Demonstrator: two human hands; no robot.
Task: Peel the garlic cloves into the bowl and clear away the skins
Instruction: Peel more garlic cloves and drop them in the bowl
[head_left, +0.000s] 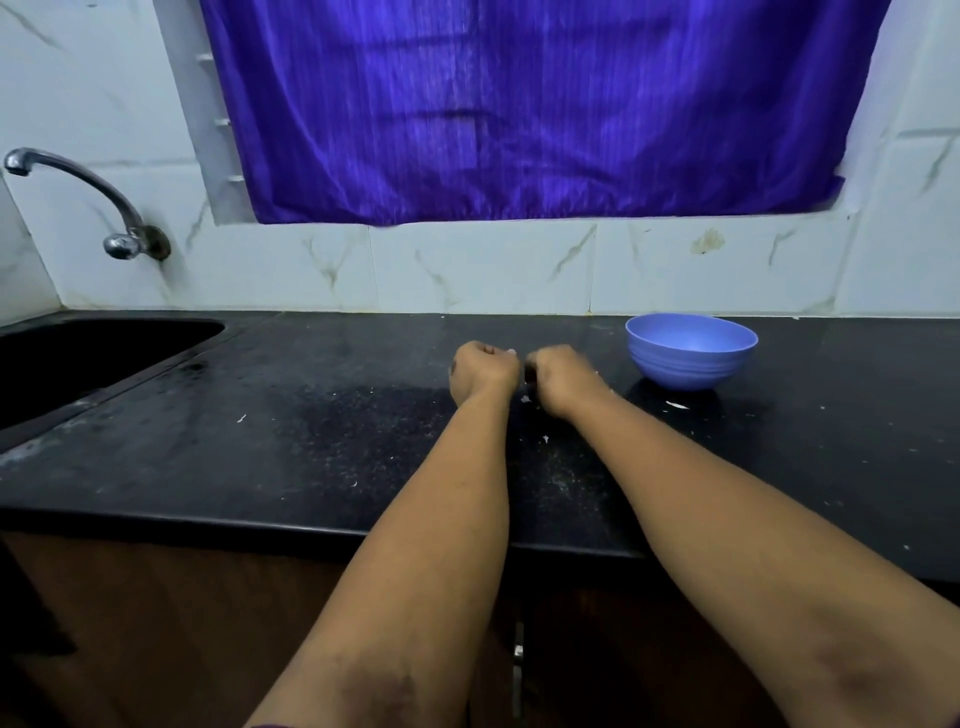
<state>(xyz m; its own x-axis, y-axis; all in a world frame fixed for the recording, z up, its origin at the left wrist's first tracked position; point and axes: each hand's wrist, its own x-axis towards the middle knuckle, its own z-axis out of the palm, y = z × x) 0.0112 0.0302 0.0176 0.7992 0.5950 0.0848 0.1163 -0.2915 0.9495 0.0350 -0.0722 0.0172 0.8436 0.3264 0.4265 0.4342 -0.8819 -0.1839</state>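
My left hand (483, 371) and my right hand (563, 379) are held close together over the black counter (311, 441), backs toward the camera and fingers curled inward. A small pale bit of a garlic clove (511, 352) shows at the left fingertips, and both hands pinch it between them. Most of the clove is hidden behind the knuckles. A blue bowl (691, 358) stands upright just right of my right hand; its inside is not visible from here. White skin scraps lie on the counter below the hands (526, 399) and in front of the bowl (677, 405).
A dark sink (78, 358) is set into the counter at the left, with a metal tap (78, 182) on the tiled wall above it. A purple curtain (519, 104) hangs behind. More skin flecks (241, 418) dot the counter. Its front edge (260, 525) runs under my forearms.
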